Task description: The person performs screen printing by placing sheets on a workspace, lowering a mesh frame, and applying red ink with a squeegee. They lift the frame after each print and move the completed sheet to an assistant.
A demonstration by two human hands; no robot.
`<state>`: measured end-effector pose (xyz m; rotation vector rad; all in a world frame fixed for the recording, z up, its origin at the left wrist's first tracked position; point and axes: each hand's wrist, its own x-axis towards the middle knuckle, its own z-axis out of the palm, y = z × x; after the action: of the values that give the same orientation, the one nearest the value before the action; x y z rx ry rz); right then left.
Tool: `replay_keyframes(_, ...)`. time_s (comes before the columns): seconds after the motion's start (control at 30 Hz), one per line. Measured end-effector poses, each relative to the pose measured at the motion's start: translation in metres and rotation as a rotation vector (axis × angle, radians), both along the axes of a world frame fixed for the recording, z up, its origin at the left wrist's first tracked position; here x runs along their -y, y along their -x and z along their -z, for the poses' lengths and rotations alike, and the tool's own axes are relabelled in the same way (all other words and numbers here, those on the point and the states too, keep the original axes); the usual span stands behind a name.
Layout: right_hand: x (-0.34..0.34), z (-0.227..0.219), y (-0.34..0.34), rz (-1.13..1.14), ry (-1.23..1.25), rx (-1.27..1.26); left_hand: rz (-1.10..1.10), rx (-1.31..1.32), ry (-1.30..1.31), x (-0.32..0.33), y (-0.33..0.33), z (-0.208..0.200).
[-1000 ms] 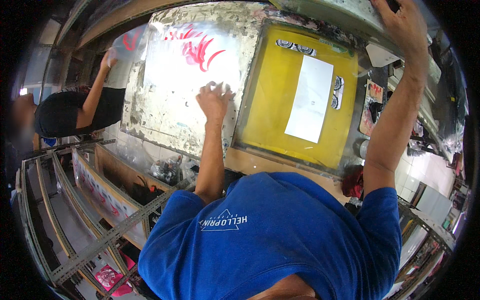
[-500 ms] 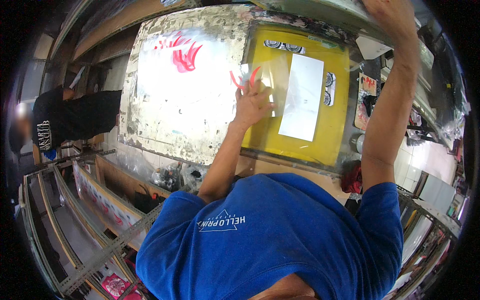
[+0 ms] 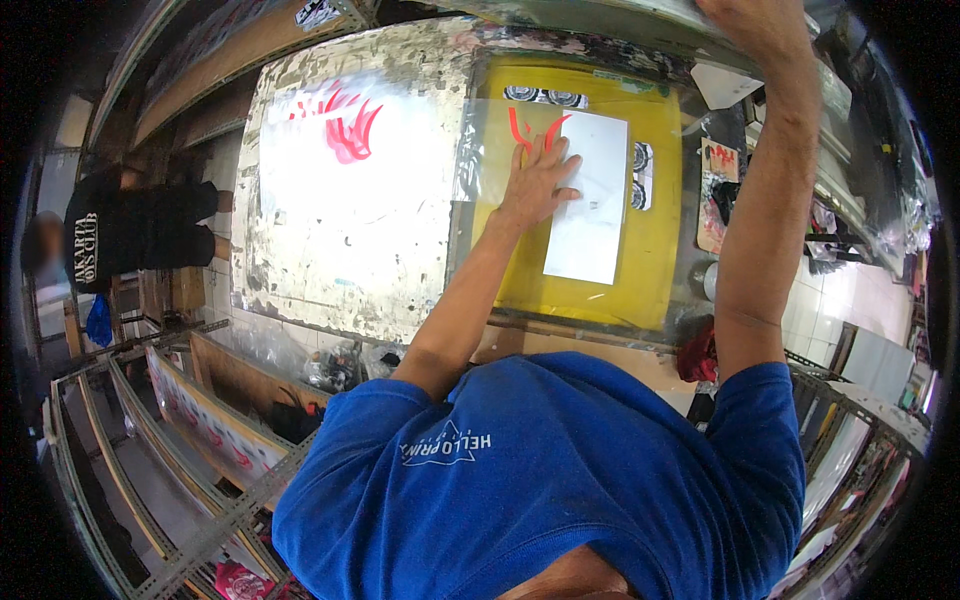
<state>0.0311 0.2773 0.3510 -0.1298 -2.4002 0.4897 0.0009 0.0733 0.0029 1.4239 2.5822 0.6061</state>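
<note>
My left hand (image 3: 541, 182) lies with spread fingers on a clear plastic film (image 3: 486, 150) with red flame-like shapes. The film overlaps a white paper strip (image 3: 590, 225) on a yellow screen-printing panel (image 3: 525, 285). Black-and-white cutouts of round shapes (image 3: 543, 97) lie at the panel's far edge, and a similar cutout (image 3: 641, 176) is right of the strip. Raised at the far right, my right hand (image 3: 762, 28) is near a shelf edge, partly cut off by the frame; its fingers cannot be made out.
Left of the panel, a paint-stained white board (image 3: 350, 260) carries a pink-red flame print (image 3: 349, 132). A person in black (image 3: 150, 235) is beyond it at the left. Metal racks (image 3: 190, 530) holding framed panels stand near left. A stained wooden piece (image 3: 718, 200) lies right of the panel.
My left hand and the film have moved right, onto the white paper strip. My right hand has shifted slightly left. The person at the left now shows more of their legs.
</note>
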Motion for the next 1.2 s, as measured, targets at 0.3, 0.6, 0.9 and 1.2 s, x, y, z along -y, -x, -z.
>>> replay_keyframes(0.3, -0.002, 0.001, 0.001, 0.012, -0.060, -0.008, 0.005, 0.002, -0.063, -0.008, -0.005, 0.010)
replay_keyframes(0.6, -0.039, -0.009, 0.011, -0.041, 0.210, 0.195, 0.005, -0.032, -0.056, -0.010, -0.006, 0.006)
replay_keyframes(0.9, 0.006, 0.036, -0.026, -0.032, -0.082, -0.091, -0.233, 0.018, -0.745, 0.003, -0.004, -0.060)
replay_keyframes(1.2, 0.065, 0.152, -0.104, -0.022, -0.200, -0.052, -0.514, 0.805, -1.044, 0.099, -0.049, -0.097)
